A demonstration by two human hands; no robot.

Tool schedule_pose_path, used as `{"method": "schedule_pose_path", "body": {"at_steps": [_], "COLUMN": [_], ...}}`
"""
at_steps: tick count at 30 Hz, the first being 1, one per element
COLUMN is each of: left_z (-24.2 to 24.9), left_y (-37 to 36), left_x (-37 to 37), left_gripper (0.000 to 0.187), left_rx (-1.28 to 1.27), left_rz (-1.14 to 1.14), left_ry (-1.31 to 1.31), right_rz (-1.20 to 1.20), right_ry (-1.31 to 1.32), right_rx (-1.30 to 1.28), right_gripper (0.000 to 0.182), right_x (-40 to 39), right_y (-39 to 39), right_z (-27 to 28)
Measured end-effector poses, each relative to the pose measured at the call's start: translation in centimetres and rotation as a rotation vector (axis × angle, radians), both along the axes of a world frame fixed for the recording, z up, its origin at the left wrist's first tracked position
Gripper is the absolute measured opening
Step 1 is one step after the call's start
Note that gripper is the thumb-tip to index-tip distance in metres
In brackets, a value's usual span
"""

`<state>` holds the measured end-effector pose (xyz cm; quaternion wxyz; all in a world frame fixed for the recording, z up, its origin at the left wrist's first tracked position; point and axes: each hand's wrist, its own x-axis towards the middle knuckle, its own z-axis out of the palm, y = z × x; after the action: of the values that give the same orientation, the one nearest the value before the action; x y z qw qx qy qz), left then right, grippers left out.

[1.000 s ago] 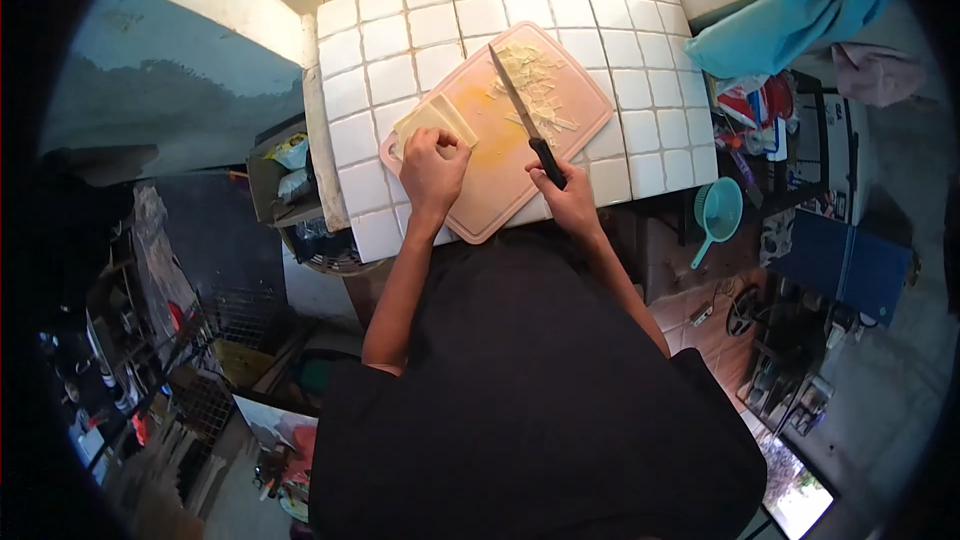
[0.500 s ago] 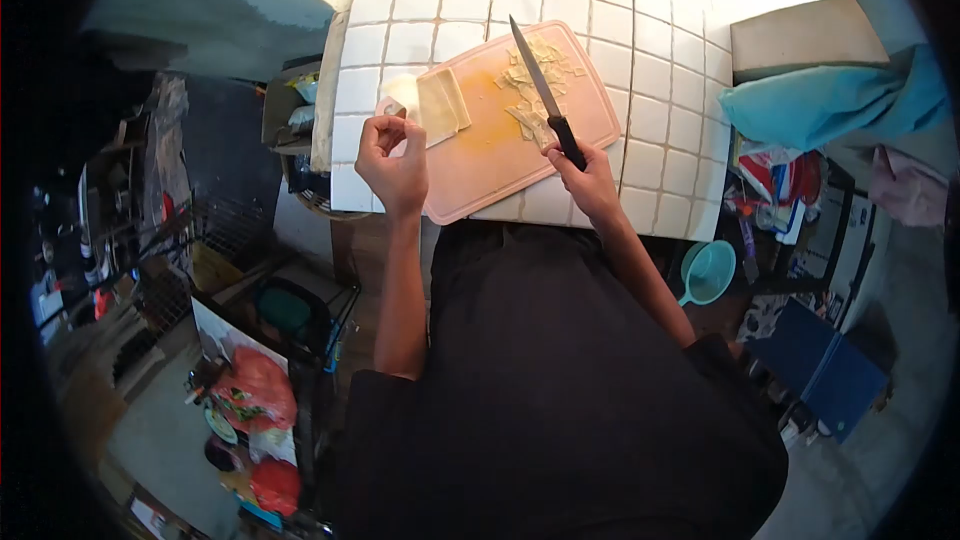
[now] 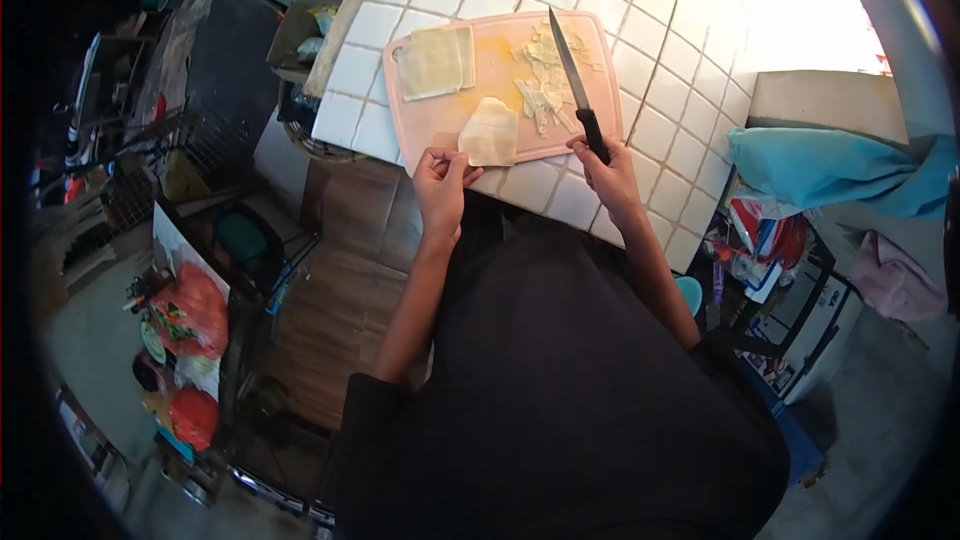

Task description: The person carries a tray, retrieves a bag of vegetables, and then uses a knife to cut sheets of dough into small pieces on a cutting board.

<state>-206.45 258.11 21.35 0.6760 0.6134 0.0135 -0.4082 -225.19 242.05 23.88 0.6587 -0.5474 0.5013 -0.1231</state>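
Observation:
My left hand (image 3: 443, 183) pinches the lower left corner of a thin, pale yellow wrapper sheet (image 3: 489, 135) at the near edge of the pink cutting board (image 3: 437, 123). In my right hand (image 3: 608, 175) is a kitchen knife (image 3: 572, 70), gripped by its black handle, the blade pointing up and away over the board's right side. A stack of square wrapper sheets (image 3: 433, 62) lies at the board's far left. Cut strips and pieces of wrapper (image 3: 545, 70) are scattered on the right part, left of the blade.
The board rests on a white tiled counter (image 3: 545, 186). Right of it hang a teal cloth (image 3: 830, 168) and a pink cloth (image 3: 897, 275). Red plastic bags (image 3: 190, 310) sit on a surface at lower left, and a wicker basket (image 3: 318, 145) is beside the counter's left edge.
My left hand has drawn a single sheet off the stack and brought it right, to the board's near middle. The knife stays in my right hand. The view has turned.

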Motion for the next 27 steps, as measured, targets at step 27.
{"method": "schedule_pose_path", "body": {"at_steps": [27], "left_z": [0.1], "left_y": [-3.1], "left_x": [0.5], "left_gripper": [0.046], "left_rx": [-0.214], "left_rz": [-0.106], "left_ry": [-0.258], "right_rz": [0.592], "right_ry": [0.475], "right_rx": [-0.717], "right_gripper": [0.036], "right_x": [-4.9], "right_y": [-2.2], "right_z": [-0.5]}}
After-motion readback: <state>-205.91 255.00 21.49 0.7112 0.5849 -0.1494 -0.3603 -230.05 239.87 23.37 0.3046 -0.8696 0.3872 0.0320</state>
